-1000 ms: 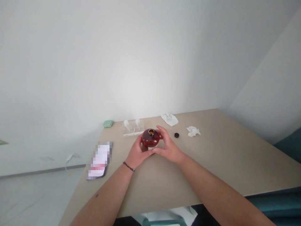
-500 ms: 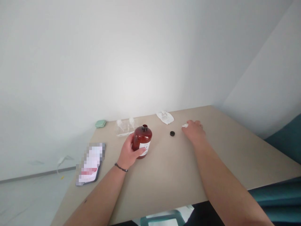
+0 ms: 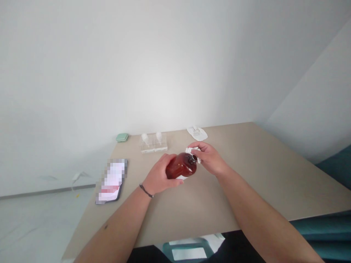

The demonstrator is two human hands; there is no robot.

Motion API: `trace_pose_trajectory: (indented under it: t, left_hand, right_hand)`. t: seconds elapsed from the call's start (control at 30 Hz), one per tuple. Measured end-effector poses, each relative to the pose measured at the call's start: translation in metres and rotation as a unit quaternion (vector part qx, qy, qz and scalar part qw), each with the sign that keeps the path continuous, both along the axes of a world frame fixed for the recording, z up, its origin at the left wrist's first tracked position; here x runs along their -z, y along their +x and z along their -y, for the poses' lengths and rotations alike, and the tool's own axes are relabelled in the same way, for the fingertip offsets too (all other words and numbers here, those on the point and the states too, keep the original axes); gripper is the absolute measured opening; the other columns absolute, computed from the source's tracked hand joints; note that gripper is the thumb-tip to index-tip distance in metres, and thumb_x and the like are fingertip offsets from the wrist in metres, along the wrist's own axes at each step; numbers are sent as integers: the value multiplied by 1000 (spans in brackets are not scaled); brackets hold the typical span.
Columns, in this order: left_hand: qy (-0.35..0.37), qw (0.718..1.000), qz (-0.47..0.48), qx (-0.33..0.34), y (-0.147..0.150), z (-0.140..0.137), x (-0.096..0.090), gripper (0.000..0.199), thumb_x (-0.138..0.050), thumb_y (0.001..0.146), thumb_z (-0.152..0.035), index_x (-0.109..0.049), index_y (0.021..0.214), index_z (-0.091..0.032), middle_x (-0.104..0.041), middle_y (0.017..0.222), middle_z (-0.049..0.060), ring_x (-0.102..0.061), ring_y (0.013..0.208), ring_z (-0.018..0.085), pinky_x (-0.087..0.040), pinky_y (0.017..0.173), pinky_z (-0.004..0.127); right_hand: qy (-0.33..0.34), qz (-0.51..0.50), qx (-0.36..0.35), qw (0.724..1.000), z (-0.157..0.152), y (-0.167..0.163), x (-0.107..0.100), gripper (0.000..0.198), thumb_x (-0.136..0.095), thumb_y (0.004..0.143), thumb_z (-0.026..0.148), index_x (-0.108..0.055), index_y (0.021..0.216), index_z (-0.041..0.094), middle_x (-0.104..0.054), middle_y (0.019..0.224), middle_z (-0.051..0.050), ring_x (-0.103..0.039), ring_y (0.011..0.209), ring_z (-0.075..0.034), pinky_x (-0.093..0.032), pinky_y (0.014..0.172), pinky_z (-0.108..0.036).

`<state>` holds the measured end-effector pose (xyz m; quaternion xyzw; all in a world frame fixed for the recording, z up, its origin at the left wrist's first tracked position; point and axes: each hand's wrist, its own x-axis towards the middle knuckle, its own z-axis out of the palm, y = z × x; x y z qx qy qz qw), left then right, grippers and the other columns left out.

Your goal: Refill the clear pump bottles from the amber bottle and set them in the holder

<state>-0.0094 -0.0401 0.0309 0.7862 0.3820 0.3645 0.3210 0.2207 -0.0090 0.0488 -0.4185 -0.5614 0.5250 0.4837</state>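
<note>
A reddish-brown bottle (image 3: 179, 166) with an uncapped neck lies tilted in my left hand (image 3: 160, 175), its mouth pointing right and toward me. My left fingers and thumb wrap around its body, and part of a white label shows underneath. Pinched in my right hand (image 3: 210, 158) is a crumpled white tissue (image 3: 189, 150), held against the bottle's neck. The black cap seen on the table before is hidden behind the right hand or bottle.
Behind the hands stands a clear plastic holder (image 3: 154, 148) with two white rounded pieces. A crumpled white paper (image 3: 197, 134) lies near the wall, a green case (image 3: 122, 137) at the back left corner. A phone (image 3: 112, 180) rests on the table (image 3: 260, 171) at left.
My left hand has tipped the bottle from nearly upright toward the right. My right hand has come leftward from the table with the tissue to the bottle's neck.
</note>
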Motion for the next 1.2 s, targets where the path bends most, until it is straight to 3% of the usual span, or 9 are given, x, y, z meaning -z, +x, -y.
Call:
trace_pose_trajectory:
  t: [0.1, 0.23, 0.5, 0.57, 0.77, 0.9, 1.07, 1.13, 1.2]
  left_hand:
    - [7, 1000, -21, 7, -1, 1, -3, 73, -80, 68, -51, -53, 129, -21, -63, 116, 9, -64, 100, 27, -51, 91, 39]
    - [25, 999, -47, 1, -2, 1, -6, 74, -80, 68, -54, -54, 129, -22, -61, 113, 9, -63, 97, 27, -51, 89, 41]
    - [12, 995, -103, 4, 1, 3, -12, 71, -83, 64, -49, -56, 124, -20, -61, 110, 8, -64, 95, 27, -52, 89, 42]
    - [-3, 996, -93, -6, 1, 2, -12, 70, -83, 65, -49, -57, 123, -20, -61, 109, 8, -64, 93, 26, -52, 87, 41]
    - [-84, 995, -27, -41, 3, 3, -10, 66, -84, 66, -44, -56, 120, -20, -64, 110, 7, -65, 88, 24, -54, 76, 38]
    - [-151, 987, 33, -48, 5, 5, -7, 70, -83, 67, -45, -52, 125, -20, -66, 111, 8, -66, 80, 23, -54, 66, 35]
    - [-143, 984, 105, -24, 4, 2, -4, 68, -85, 67, -41, -55, 125, -19, -67, 115, 8, -65, 101, 28, -52, 88, 41]
    - [-171, 973, 153, 15, 4, 1, -3, 66, -84, 68, -40, -56, 124, -19, -68, 113, 7, -65, 100, 27, -51, 90, 40]
    - [-193, 960, 196, 56, 5, 1, -2, 66, -84, 69, -40, -57, 125, -19, -69, 113, 7, -65, 101, 27, -51, 90, 39]
  right_hand:
    - [16, -14, -33, 999, 9, -2, -5, 22, -73, 74, 40, -70, 81, 20, -65, 72, 1, -53, 60, -12, -42, 58, -26]
    - [100, -29, -57, 993, 15, 8, -14, 15, -71, 78, 36, -73, 76, 21, -64, 79, -1, -53, 63, -13, -44, 58, -27]
    - [282, 113, -68, 950, 29, 6, -21, 10, -57, 93, 27, -65, 89, 22, -65, 80, -2, -61, 72, -15, -49, 68, -29]
    - [338, 147, -55, 928, 31, 5, -20, 7, -57, 91, 21, -61, 96, 24, -66, 84, -2, -62, 74, -16, -50, 69, -30]
    - [501, 263, -3, 824, 24, 4, -16, 34, -56, 85, 8, -58, 111, 29, -72, 96, -4, -66, 92, -21, -55, 85, -41]
    - [529, 281, 28, 800, 19, 5, -9, 41, -56, 89, 9, -58, 123, 32, -74, 110, -4, -68, 107, -22, -54, 99, -46]
    - [568, 270, 67, 774, 17, 8, -4, 48, -59, 90, 6, -61, 128, 35, -73, 123, -2, -69, 114, -20, -55, 104, -43]
    - [570, 258, 84, 776, 19, 7, -3, 50, -61, 89, 5, -63, 129, 36, -74, 123, -2, -70, 113, -20, -56, 103, -41]
    - [543, 245, 108, 796, 21, 6, -2, 50, -62, 88, 6, -64, 128, 37, -74, 122, 0, -71, 111, -19, -58, 100, -37]
